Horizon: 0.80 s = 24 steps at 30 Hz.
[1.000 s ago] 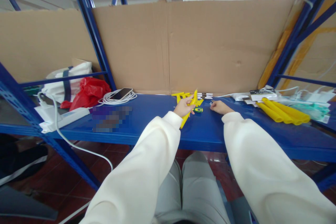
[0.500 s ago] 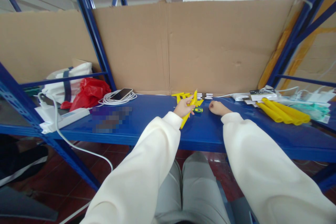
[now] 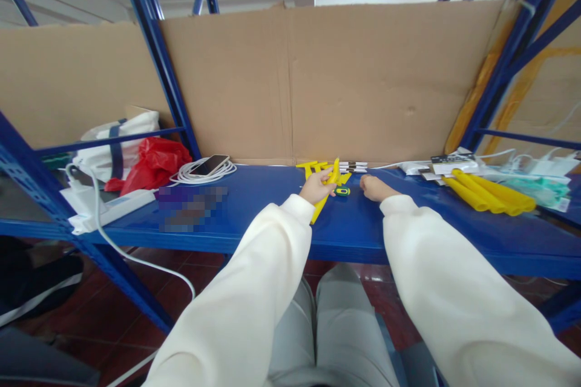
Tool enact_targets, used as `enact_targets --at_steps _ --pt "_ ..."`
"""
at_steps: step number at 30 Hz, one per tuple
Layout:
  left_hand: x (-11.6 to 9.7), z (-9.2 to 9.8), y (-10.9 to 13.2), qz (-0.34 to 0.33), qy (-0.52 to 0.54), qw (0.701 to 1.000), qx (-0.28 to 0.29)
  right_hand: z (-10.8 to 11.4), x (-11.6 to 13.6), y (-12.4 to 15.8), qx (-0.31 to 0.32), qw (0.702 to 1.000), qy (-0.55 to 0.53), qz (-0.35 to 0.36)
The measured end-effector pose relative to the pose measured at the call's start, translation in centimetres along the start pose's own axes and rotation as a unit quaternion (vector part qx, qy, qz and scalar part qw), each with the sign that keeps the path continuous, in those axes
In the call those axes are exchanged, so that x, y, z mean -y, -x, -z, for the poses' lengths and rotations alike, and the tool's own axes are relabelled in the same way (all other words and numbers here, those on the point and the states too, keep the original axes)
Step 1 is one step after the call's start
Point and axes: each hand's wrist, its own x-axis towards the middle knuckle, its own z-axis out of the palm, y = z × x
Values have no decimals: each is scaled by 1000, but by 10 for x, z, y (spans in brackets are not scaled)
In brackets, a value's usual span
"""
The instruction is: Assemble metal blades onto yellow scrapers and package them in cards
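My left hand (image 3: 314, 188) is closed round a long yellow plastic piece (image 3: 319, 210), which stands tilted with a narrow tip above the fingers and a flat end below the hand. To its right, my right hand (image 3: 373, 187) rests at the blue table with curled fingers; whatever it may hold is hidden. Between both hands lies a small green-and-black tool handle (image 3: 342, 191), possibly a screwdriver's. Behind the left hand are several yellow plastic parts (image 3: 308, 167), partly covered by it. Small white-and-dark packs (image 3: 354, 166) lie beside them against the cardboard.
Rolled yellow sheets (image 3: 490, 192) and white packs (image 3: 454, 163) lie on the right. A phone (image 3: 212, 164) sits on a coiled white cable (image 3: 186, 173) at left, near a red bag (image 3: 157, 160) and a power strip (image 3: 122, 205). A cardboard wall (image 3: 363, 84) closes the back.
The yellow piece in my left hand has tipped very slightly. My right hand has barely shifted left, and the view has moved a little.
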Motion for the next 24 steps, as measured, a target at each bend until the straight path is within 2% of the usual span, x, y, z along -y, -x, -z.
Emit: enact_targets --at_steps 2,4,8,10,13,17,24 --pt "0 -1 -1 -4 5 1000 0 -4 -1 -3 -26 996 -85 6" --pt "1 -1 0 -11 13 1000 5 -8 0 -5 -49 979 -199 21" --pt "1 0 1 1 21 999 25 -9 10 -7 -70 904 -410 98" --pt "1 1 1 10 18 999 40 -7 18 -7 -85 870 -469 128" --pt "2 1 0 13 28 998 61 -3 28 -7 -110 840 -509 154" --pt "1 0 1 21 37 996 74 -1 35 -8 -115 831 -517 169" --pt "-1 -1 3 30 44 996 74 -3 34 -8 -129 844 -495 161"
